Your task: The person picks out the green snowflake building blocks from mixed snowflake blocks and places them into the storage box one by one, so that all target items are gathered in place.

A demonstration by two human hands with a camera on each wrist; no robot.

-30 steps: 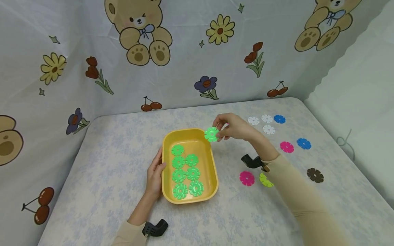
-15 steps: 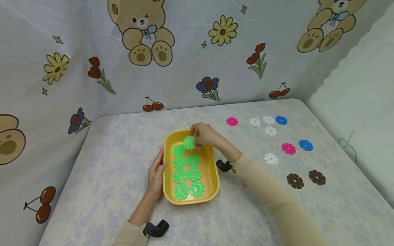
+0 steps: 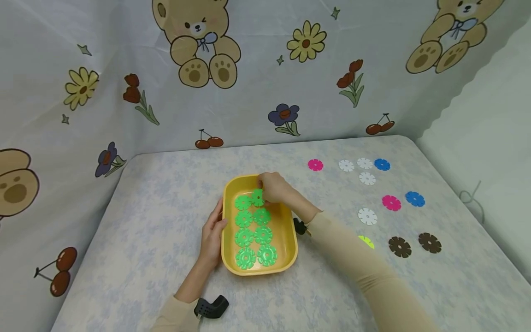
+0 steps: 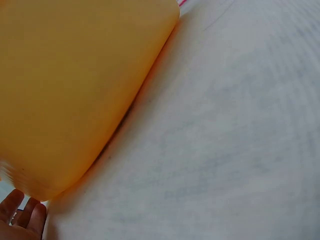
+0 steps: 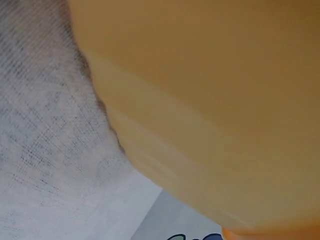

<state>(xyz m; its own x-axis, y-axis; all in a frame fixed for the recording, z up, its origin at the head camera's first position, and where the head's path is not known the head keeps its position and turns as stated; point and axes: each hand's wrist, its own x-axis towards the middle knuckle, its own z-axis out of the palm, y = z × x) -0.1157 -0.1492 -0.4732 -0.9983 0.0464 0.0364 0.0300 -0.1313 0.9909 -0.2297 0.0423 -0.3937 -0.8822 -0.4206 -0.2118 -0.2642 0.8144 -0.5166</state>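
Observation:
A yellow tray (image 3: 286, 230) sits on the table with two columns of green notched plastic discs (image 3: 244, 237) lying in it. My left hand (image 3: 210, 237) holds the tray's left side, thumb at the rim; its fingertips (image 4: 37, 217) show beside the tray's corner in the left wrist view. At the far right inside the tray, my right hand (image 3: 275, 188) pinches a green notched disc (image 3: 257, 197), its right part hidden by the fingers. The right wrist view is mostly filled by the tray's outer wall (image 5: 200, 125).
To the right lie loose notched discs: pink (image 3: 391, 203), white (image 3: 367, 216), blue (image 3: 415, 198) and brown (image 3: 399, 247). A yellow-green disc (image 3: 367, 241) is partly covered by the right sleeve. A patterned curtain (image 3: 249, 69) hangs behind the table.
My right hand has come left from beside the tray, carrying the green disc into its far right part, then lowered it next to the others. The left hand stays at the tray.

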